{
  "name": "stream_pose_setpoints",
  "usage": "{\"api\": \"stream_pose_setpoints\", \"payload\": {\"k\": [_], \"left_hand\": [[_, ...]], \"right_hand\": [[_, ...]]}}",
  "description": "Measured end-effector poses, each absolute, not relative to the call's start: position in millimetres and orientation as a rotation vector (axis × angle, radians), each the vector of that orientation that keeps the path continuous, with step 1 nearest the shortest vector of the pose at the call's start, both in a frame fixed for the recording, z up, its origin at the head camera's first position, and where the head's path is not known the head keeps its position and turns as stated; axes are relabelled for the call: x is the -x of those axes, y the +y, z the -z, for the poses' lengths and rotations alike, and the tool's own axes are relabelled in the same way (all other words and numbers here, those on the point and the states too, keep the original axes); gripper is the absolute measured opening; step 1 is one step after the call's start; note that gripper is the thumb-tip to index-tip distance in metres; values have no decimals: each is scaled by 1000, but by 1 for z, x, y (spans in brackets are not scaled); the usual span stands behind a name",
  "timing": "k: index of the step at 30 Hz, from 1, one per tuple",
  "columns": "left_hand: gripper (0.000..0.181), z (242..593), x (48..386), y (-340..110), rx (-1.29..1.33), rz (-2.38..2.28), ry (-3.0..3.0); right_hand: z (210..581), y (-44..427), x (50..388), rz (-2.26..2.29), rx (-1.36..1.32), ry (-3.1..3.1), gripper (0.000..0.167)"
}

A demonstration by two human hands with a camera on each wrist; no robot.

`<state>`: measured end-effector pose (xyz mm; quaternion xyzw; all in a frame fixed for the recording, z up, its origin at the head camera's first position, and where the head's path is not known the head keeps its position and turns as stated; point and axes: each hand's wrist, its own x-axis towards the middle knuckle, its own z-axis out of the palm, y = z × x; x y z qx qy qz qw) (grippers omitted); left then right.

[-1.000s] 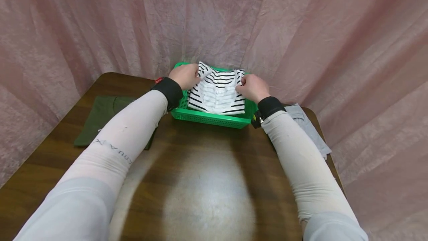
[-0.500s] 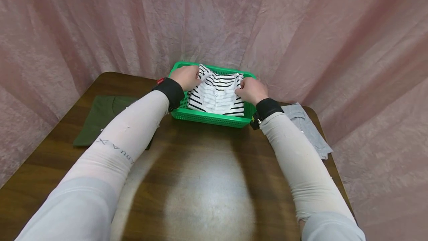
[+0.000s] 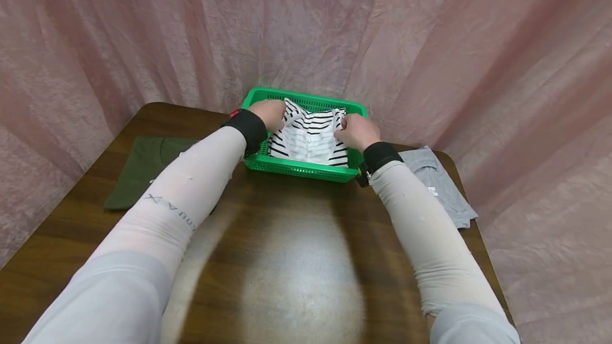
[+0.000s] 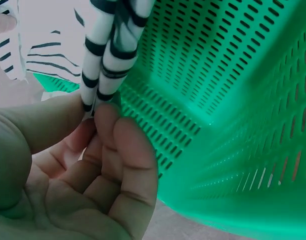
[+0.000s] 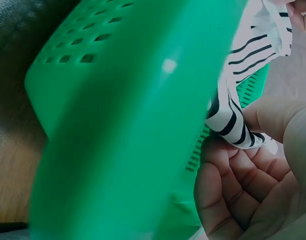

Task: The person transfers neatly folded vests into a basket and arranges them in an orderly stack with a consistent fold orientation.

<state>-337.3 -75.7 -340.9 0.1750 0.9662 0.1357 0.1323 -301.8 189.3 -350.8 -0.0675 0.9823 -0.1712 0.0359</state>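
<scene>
A folded white shirt with black stripes (image 3: 308,139) lies within the green basket (image 3: 298,169), its upper part drawn up between both hands. My left hand (image 3: 269,113) pinches the shirt's upper left corner; in the left wrist view, thumb and fingertips meet on the striped fabric (image 4: 110,55). The upper right corner is pinched by my right hand (image 3: 359,130). In the right wrist view the basket wall (image 5: 128,125) covers much of the shirt, while the striped edge (image 5: 238,125) shows between thumb and fingers.
A folded dark green garment (image 3: 143,166) lies on the wooden table (image 3: 296,259) at the left, partly behind my left arm. At the right edge is a folded grey garment (image 3: 437,182) with a small white label. A pink curtain (image 3: 306,25) hangs behind the basket.
Both hands have lowered slightly with the striped shirt's corners, bringing it deeper into the basket. More of the basket's back rim shows now.
</scene>
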Motion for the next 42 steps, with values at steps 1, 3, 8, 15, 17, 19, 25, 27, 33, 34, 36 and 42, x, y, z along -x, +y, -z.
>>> {"api": "stream_pose_setpoints", "payload": {"k": [1, 3, 8, 15, 17, 19, 25, 27, 33, 34, 36, 42], "left_hand": [[15, 342, 339, -75, -502, -387, 2792], [19, 354, 353, -77, -521, -401, 2767], [25, 350, 354, -73, -504, -342, 2703], [27, 344, 342, -65, -478, -301, 2696], [24, 343, 342, -65, -475, -294, 2699], [19, 342, 341, -65, -469, -289, 2701], [25, 336, 332, -66, -465, -292, 2704], [28, 333, 328, -66, -467, -287, 2702], [34, 323, 313, -66, -493, -324, 2710], [35, 322, 311, -66, -497, -334, 2709], [37, 322, 310, -66, -498, -339, 2709], [40, 322, 310, -67, -492, -326, 2715]], "right_hand": [[351, 189, 301, 522, 204, 3012, 39], [353, 188, 301, 510, 197, 3000, 38], [356, 187, 302, 481, 193, 2994, 38], [362, 185, 303, 437, 213, 3014, 37], [364, 184, 304, 430, 209, 3014, 37], [364, 184, 305, 431, 204, 3008, 37], [378, 188, 321, 446, 210, 2983, 36], [381, 187, 326, 437, 199, 2967, 35], [401, 194, 346, 389, 214, 2978, 36], [406, 197, 350, 382, 225, 2992, 36], [409, 196, 350, 367, 216, 2997, 36], [374, 178, 311, 349, 209, 2988, 39]]}}
